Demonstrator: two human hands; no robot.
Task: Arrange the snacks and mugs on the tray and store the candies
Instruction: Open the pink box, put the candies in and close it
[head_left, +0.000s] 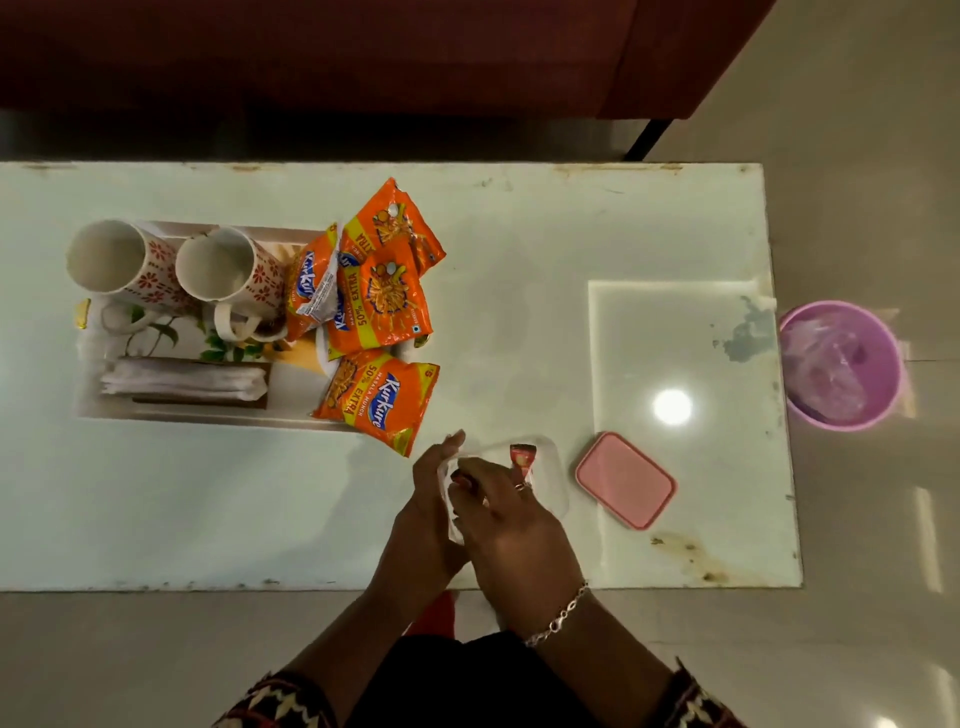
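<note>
Two white mugs with red flowers (124, 260) (228, 270) stand on the flowered tray (208, 415) at the left. Several orange snack packets (379, 301) lie piled along the tray's right side. A clear plastic container (550, 467) sits near the table's front edge with a red wrapped candy (522, 457) in it. My left hand (431, 499) steadies the container's left side. My right hand (509, 525) reaches over it, fingers pinched on something small and red inside; what it is stays hidden. The container's pink lid (626, 480) lies just to its right.
Folded white napkins (182, 382) lie on the tray's front part. A pink bin (841, 364) with a plastic liner stands on the floor past the table's right end. A dark red sofa (363, 52) runs along the far side of the table.
</note>
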